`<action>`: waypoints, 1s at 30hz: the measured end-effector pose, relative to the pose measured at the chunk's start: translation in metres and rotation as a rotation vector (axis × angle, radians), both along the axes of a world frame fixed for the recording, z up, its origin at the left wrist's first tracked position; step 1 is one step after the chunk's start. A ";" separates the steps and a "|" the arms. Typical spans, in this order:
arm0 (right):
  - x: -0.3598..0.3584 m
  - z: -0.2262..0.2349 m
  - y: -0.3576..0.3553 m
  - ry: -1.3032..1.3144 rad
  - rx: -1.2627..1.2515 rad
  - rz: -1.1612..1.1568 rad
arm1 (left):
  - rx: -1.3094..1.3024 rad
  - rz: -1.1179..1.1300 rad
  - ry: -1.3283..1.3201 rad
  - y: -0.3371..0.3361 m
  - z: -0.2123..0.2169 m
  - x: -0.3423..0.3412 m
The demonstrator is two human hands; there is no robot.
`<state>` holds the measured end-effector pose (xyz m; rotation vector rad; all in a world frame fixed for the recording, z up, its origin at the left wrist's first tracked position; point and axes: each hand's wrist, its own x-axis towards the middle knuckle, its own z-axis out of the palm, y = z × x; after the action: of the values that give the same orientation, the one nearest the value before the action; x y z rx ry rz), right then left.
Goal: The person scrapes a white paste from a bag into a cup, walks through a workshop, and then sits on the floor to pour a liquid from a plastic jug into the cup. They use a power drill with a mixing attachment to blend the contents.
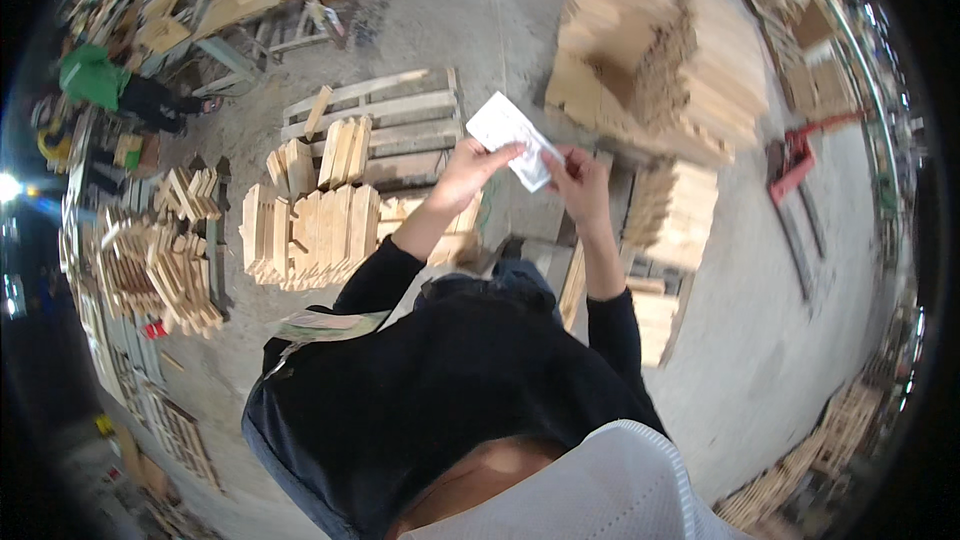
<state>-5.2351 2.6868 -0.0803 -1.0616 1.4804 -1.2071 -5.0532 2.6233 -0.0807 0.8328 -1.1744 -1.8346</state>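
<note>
In front of my chest I hold a flat white rectangle [502, 124], which looks like a folded sheet of paper or a thin packet with faint grey marks. My left hand [466, 172] grips its left edge, the thumb lying across its face. At the lower right corner my right hand [582, 183] pinches it between thumb and fingers. The white piece is tilted, its upper end pointing away to the left. Both forearms reach up from black sleeves, and neither hand touches any of the wood below.
Stacked wooden boards [310, 235] stand left beside a slatted pallet [415, 120]. Taller board stacks [700, 75] rise at the far right, with more wood [672, 212] nearer. A red pallet jack [792, 165] stands right. A person in green [95, 78] is at the far left.
</note>
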 end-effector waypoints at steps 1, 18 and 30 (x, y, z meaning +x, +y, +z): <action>-0.012 -0.002 -0.011 0.050 0.006 0.058 | -0.017 0.035 0.016 -0.006 0.000 -0.009; -0.136 -0.069 -0.204 -0.181 0.156 -0.046 | 0.493 0.850 0.284 -0.268 -0.102 0.049; -0.156 -0.058 -0.538 -0.038 0.087 0.069 | 0.440 0.980 0.572 -0.598 -0.084 0.089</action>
<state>-5.3907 2.1490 -0.1380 -1.0173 1.4427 -1.0991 -4.9642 2.0252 -0.1645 0.8193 0.0587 -1.3205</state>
